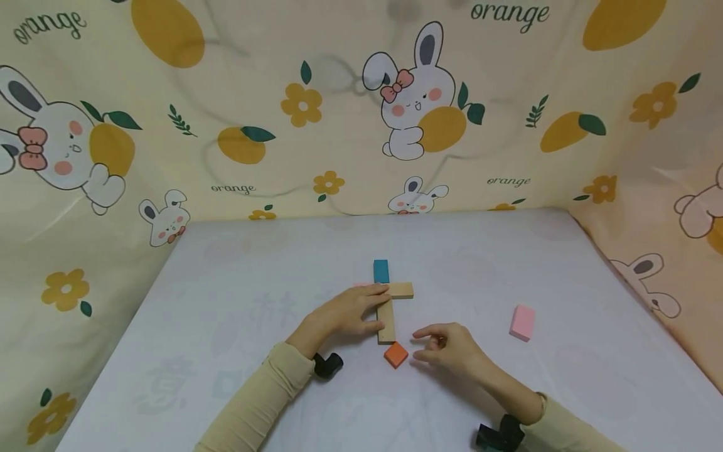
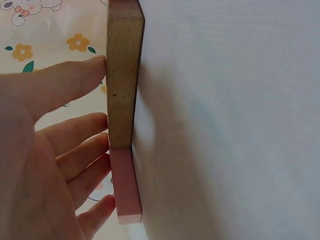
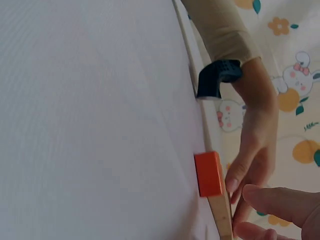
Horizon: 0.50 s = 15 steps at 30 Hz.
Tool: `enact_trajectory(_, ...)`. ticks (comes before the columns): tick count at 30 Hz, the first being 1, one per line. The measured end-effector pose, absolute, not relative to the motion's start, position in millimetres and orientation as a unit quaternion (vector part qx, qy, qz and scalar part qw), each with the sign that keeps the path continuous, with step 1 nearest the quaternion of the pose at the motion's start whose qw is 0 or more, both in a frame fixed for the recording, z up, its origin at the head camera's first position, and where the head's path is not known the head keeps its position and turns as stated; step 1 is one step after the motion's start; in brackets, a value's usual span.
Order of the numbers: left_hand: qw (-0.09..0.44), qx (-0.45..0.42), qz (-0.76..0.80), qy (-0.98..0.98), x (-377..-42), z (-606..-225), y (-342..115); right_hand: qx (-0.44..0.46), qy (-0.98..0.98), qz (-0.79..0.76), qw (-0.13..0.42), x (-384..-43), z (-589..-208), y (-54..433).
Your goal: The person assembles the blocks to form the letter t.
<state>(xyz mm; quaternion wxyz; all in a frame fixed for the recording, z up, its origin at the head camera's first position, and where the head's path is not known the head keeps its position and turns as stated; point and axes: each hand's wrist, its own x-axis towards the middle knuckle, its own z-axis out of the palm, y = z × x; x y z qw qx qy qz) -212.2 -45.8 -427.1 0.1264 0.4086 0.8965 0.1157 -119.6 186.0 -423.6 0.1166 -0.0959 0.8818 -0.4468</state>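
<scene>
My left hand rests its outstretched fingers on a long wooden block and a pink block, which it mostly covers. In the left wrist view the fingertips touch the wooden block and the adjoining pink block. Beyond the hand lie a blue block and a crosswise wooden block. An orange block sits turned cornerwise at the long block's near end. Just right of it hovers my right hand, thumb and index finger apart and nothing between them.
A separate pink block lies on the white table at the right. Black wrist cameras are strapped to both wrists. A printed rabbit-and-orange curtain encloses the table's back and sides.
</scene>
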Motion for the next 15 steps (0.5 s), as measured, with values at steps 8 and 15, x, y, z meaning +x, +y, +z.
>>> enact_trajectory(8, 0.136, 0.401, 0.115, 0.899, -210, -425, -45, -0.12, 0.889, -0.428, 0.107, -121, -420, 201)
enact_trajectory(15, 0.128, 0.409, 0.106, 0.897, -211, -425, -45, -0.162, 0.886, -0.425, 0.086, -127, -418, 220)
